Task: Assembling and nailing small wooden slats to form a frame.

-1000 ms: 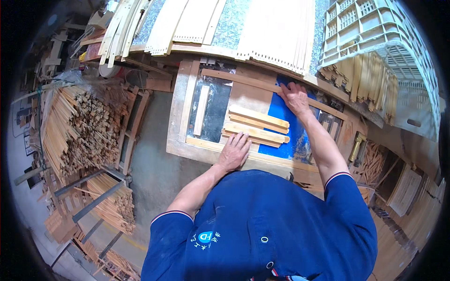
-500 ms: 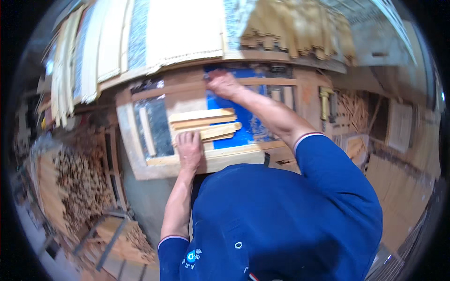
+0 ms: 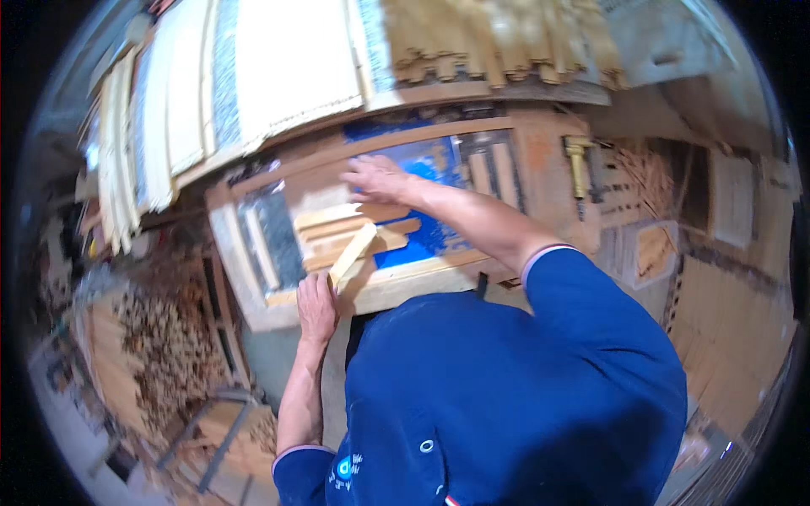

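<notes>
My left hand is closed around the lower end of a short wooden strip, which slants up over the others. Several pale wooden strips lie side by side on the workbench, just beyond that hand. My right hand hovers at the far end of these strips, over the edge of a blue panel. Its fingers look apart and point left, and nothing shows in them.
A dark panel with a loose strip lies at the bench's left. A yellow tool rests at the right. Behind the bench stand long boards and brown slats. Stacked sticks fill the floor at left; a clear bin stands right.
My left hand has lifted one strip off the group and drawn it back toward me, tilting it. My right hand has come nearer from the bench's far edge to the strips.
</notes>
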Demonstrator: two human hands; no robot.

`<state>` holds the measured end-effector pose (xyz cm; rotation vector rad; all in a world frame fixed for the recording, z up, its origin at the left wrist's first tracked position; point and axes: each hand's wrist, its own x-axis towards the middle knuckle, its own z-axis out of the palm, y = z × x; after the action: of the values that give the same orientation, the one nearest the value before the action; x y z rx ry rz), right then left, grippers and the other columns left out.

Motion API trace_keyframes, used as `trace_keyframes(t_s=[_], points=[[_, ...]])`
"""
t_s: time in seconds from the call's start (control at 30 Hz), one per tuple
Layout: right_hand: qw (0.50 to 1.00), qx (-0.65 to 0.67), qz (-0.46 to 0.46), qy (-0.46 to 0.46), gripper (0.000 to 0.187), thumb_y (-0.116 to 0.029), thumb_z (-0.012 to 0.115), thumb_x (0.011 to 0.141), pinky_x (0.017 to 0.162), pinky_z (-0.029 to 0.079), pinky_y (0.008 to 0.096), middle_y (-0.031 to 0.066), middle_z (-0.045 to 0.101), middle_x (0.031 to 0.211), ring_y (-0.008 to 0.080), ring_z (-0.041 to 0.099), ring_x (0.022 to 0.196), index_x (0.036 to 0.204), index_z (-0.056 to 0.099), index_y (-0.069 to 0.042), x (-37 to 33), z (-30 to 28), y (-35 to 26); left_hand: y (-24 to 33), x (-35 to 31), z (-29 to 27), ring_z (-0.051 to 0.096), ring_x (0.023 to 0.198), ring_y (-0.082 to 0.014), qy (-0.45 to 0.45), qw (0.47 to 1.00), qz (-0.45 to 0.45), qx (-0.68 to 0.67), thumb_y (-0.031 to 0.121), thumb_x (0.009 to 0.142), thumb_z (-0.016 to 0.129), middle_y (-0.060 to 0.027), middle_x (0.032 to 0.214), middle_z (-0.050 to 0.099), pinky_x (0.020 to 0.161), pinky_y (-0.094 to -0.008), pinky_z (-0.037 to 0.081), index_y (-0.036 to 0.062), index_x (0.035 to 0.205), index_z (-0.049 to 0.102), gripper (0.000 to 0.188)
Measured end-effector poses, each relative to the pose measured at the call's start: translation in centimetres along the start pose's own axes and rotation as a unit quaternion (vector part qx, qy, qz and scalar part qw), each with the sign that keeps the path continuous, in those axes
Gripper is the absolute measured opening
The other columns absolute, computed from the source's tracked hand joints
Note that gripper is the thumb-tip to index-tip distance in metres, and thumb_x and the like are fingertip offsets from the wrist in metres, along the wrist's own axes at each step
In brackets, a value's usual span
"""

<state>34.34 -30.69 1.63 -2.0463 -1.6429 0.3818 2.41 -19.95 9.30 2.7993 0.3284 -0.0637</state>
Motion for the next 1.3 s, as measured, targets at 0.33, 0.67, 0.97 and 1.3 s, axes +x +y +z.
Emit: trace_keyframes(t_s=[0.33,0.67,0.97,1.3], points=[[0.993,-0.101,-0.026,0.053,0.017,-0.019,0.067,0.081,0.074,0.050,0.0423,0.0096,0.060,0.093,0.0277,0.061,0.092,0.095,0.062,-0.010,-2.9,0.7,-3.1,-12.3,1.3,-3.4,0.058,0.096,-0.0398,0.118,0.953,-0.256,0.111,0.017,0.097,0.062,-0.0215,0.103,0.060,0.085,-0.0496,0.049,0.0050,0.127,0.062,0.032],[0.992,-0.114,0.046,0.032,0.019,-0.011,0.065,0.084,0.074,0.052,0.0429,0.0115,0.057,0.093,0.0306,0.061,0.091,0.102,0.061,-0.008,-6.8,-1.2,-4.0,-16.0,3.4,1.5,0.060,0.096,-0.0380,0.133,0.953,-0.262,0.076,0.017,0.096,0.063,-0.0184,0.098,0.058,0.082,-0.0486,0.052,0.0092,0.129,0.066,0.034],[0.918,-0.100,0.337,0.185,0.035,-0.020,0.065,0.093,0.073,0.051,0.0473,0.0148,0.060,0.094,0.0353,0.062,0.090,0.126,0.066,-0.013,-23.5,-5.4,-6.6,-19.4,7.1,1.6,0.061,0.087,-0.0351,0.194,0.967,-0.119,0.113,0.015,0.092,0.059,-0.0172,0.087,0.062,0.076,-0.0481,0.050,0.0073,0.094,0.068,0.012],[0.839,-0.191,0.477,0.178,0.034,-0.023,0.065,0.092,0.071,0.052,0.0495,0.0165,0.059,0.089,0.0383,0.063,0.085,0.125,0.068,-0.019,-26.4,-2.3,-1.1,-2.7,2.0,7.6,0.060,0.093,-0.0305,0.121,0.982,0.070,-0.129,0.024,0.086,0.072,-0.0103,0.097,0.063,0.082,-0.0452,0.044,0.0104,0.105,0.071,0.024]])
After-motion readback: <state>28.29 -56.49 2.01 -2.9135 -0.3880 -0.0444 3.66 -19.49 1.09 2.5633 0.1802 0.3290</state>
